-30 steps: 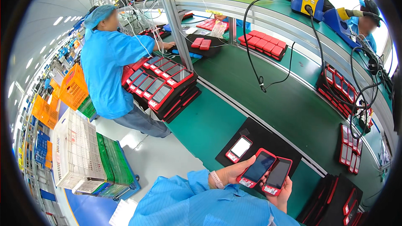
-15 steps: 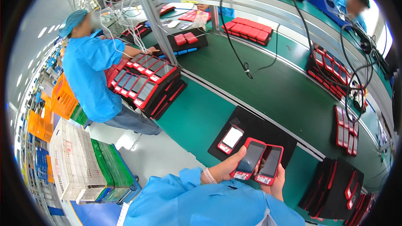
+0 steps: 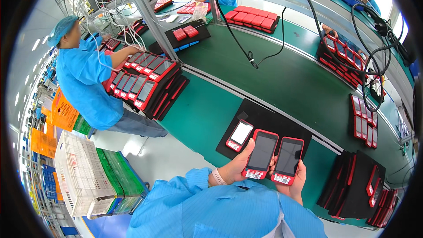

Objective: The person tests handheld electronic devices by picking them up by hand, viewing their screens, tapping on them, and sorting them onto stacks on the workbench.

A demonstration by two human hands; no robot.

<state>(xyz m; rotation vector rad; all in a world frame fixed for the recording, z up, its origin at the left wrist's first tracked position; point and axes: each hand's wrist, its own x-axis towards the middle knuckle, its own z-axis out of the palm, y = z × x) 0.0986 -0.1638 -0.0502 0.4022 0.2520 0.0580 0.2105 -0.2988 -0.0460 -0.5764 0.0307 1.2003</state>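
In my left hand [image 3: 234,168] is a red-framed handheld device [image 3: 262,152] with a dark screen, the thumb along its left edge. My right hand [image 3: 297,185] grips a second such device [image 3: 289,155], also dark-screened, with fingers around its sides. The two stand side by side, screens facing me, a narrow gap between them, white labels along their lower ends. Just beyond my left thumb, a third red device [image 3: 240,133] with a bright white screen lies on a black mat [image 3: 264,113]. The devices partly hide the mat.
Stacked black trays with red devices [image 3: 154,83] stand at left, beside a co-worker [image 3: 83,70] in blue. More black trays [image 3: 352,180] are piled at right. Red blocks [image 3: 251,17] sit across the green bench [image 3: 198,105]. Cables [image 3: 251,57] hang overhead; crates [image 3: 83,172] stand on the floor.
Both held devices have turned more upright and square to my view, and a gap has opened between them. The white-screened device stays on the mat. My view has shifted slightly.
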